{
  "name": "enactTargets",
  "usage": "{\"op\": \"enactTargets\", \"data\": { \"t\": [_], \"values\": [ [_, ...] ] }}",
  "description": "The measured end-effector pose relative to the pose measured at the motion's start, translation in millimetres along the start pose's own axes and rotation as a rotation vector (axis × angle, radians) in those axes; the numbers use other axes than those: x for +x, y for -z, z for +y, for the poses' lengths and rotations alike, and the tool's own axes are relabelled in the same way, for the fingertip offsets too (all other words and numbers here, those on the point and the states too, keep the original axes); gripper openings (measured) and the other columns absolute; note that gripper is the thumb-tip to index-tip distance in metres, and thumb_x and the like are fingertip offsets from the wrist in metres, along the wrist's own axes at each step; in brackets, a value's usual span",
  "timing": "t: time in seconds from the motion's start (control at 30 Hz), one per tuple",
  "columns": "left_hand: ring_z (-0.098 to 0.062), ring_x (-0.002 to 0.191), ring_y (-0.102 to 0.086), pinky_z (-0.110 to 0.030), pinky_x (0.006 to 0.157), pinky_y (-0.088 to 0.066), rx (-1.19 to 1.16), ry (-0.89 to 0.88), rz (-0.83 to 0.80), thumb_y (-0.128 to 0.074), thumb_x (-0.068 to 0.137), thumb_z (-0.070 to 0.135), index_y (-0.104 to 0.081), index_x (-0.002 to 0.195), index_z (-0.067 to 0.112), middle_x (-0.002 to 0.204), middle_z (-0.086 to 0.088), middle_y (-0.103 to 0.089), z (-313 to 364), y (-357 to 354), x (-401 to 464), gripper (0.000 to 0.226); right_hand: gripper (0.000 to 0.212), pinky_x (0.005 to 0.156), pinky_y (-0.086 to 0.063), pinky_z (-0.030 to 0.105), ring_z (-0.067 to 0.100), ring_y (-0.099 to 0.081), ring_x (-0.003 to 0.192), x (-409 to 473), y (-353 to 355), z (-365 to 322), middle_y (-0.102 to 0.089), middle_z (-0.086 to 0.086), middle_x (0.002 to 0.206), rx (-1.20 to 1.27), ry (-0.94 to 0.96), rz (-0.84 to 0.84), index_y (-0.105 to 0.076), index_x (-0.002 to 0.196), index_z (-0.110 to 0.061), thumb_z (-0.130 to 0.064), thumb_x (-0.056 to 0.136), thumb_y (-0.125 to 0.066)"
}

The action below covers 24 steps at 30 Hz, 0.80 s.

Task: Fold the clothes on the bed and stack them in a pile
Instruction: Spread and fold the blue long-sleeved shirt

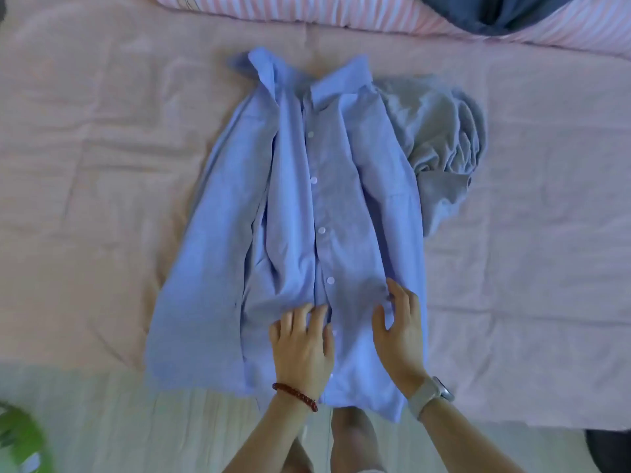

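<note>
Low in the frame, the left hand [302, 346] lay flat, fingers spread, on the blue shirt [290, 233]. The right hand [399, 331] rested beside it, fingers loosely bent, gripping nothing.

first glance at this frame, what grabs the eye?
A blue button-up shirt lies front-up in the middle of the pink bed sheet, collar at the far end. Both hands rest near its hem: the left hand, with a red bead bracelet, and the right hand, with a watch. A crumpled grey garment sits at the shirt's right shoulder.
</note>
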<state>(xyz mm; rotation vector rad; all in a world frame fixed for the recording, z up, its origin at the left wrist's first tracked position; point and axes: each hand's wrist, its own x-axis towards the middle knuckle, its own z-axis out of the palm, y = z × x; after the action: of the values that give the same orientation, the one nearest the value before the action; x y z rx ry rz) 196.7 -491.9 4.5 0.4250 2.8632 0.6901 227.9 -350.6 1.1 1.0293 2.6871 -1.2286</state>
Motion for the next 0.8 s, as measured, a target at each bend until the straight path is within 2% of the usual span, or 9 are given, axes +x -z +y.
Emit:
{"op": "enactTargets", "data": {
  "t": [0.07,0.17,0.27,0.37,0.5,0.57,0.63,0.73,0.8],
  "values": [
    [-0.026,0.082,-0.056,-0.036,0.064,-0.050,-0.073,0.116,-0.122,-0.063,0.076,0.019,-0.069,0.100,0.011,0.088,-0.006,-0.064,-2,-7,-16,0.026,0.040,0.092,-0.040,0.036,0.031,-0.051,0.108,-22,2,19,-0.056,0.012,0.115,-0.056,-0.187,-0.080,-0.051,0.125,-0.002,-0.004,0.085,-0.059],
    [-0.027,0.105,-0.054,-0.033,0.081,-0.046,-0.296,0.339,-0.339,-0.063,0.085,0.023,-0.052,0.125,0.009,0.116,-0.008,-0.055,-6,-19,-27,0.043,0.036,0.087,-0.041,0.039,0.034,-0.051,0.110,-55,-4,41,-0.059,0.011,0.116,-0.189,-0.374,-0.236,-0.050,0.124,-0.006,-0.013,0.089,-0.056],
    [-0.023,0.108,-0.053,-0.025,0.085,-0.040,-0.418,0.299,-0.323,-0.064,0.085,0.025,-0.054,0.121,0.009,0.116,-0.007,-0.058,-3,-28,-30,0.041,0.010,0.070,-0.036,0.032,0.030,-0.055,0.087,-83,-9,48,-0.057,0.007,0.094,-0.117,-0.252,-0.281,-0.052,0.100,-0.006,-0.008,0.090,-0.051],
    [-0.016,0.091,-0.061,-0.025,0.082,-0.047,-0.639,0.437,-0.279,-0.067,0.082,0.019,-0.056,0.108,0.012,0.099,-0.002,-0.065,1,-24,-23,0.029,0.027,0.067,-0.039,0.031,0.025,-0.053,0.084,-105,-5,50,-0.046,-0.005,0.092,-0.181,-0.042,-0.375,-0.054,0.117,-0.013,-0.012,0.090,-0.052],
    [0.005,0.063,-0.055,-0.004,0.060,-0.040,-0.855,0.490,-0.355,-0.062,0.086,0.013,-0.055,0.095,0.015,0.075,0.004,-0.057,-6,-17,-20,0.011,0.037,0.080,-0.048,0.036,0.015,-0.056,0.078,-127,0,49,-0.048,-0.006,0.093,-0.095,0.041,-0.558,-0.058,0.126,-0.021,-0.010,0.090,-0.054],
    [-0.006,0.064,-0.051,-0.011,0.062,-0.040,-0.853,0.496,-0.373,-0.060,0.088,0.014,-0.059,0.105,0.010,0.074,-0.004,-0.050,-8,-16,-16,0.017,0.034,0.084,-0.049,0.038,0.016,-0.060,0.084,-130,4,52,-0.052,-0.003,0.097,-0.021,-0.022,-0.463,-0.060,0.123,-0.018,-0.007,0.091,-0.053],
    [-0.017,0.074,-0.046,-0.019,0.066,-0.036,-0.756,0.493,-0.284,-0.061,0.087,0.016,-0.058,0.113,0.007,0.079,-0.009,-0.045,-6,-20,-9,0.027,0.034,0.088,-0.047,0.035,0.021,-0.059,0.100,-126,8,56,-0.056,0.003,0.110,-0.034,-0.090,-0.224,-0.058,0.124,-0.013,-0.006,0.091,-0.052],
    [-0.016,0.076,-0.044,-0.016,0.062,-0.029,-0.617,0.450,-0.018,-0.064,0.084,0.017,-0.058,0.112,0.006,0.089,-0.007,-0.046,7,-21,3,0.031,0.047,0.099,-0.036,0.036,0.033,-0.045,0.121,-106,12,63,-0.045,0.017,0.130,-0.043,-0.206,0.043,-0.042,0.135,-0.002,-0.006,0.090,-0.055],
    [-0.014,0.080,-0.045,-0.016,0.065,-0.031,-0.584,0.443,-0.034,-0.062,0.085,0.020,-0.057,0.115,0.008,0.098,-0.008,-0.050,11,-25,11,0.033,0.058,0.107,-0.027,0.039,0.037,-0.035,0.128,-85,12,70,-0.037,0.021,0.137,-0.017,-0.312,0.070,-0.030,0.140,0.003,-0.010,0.090,-0.057]
  ]
}}
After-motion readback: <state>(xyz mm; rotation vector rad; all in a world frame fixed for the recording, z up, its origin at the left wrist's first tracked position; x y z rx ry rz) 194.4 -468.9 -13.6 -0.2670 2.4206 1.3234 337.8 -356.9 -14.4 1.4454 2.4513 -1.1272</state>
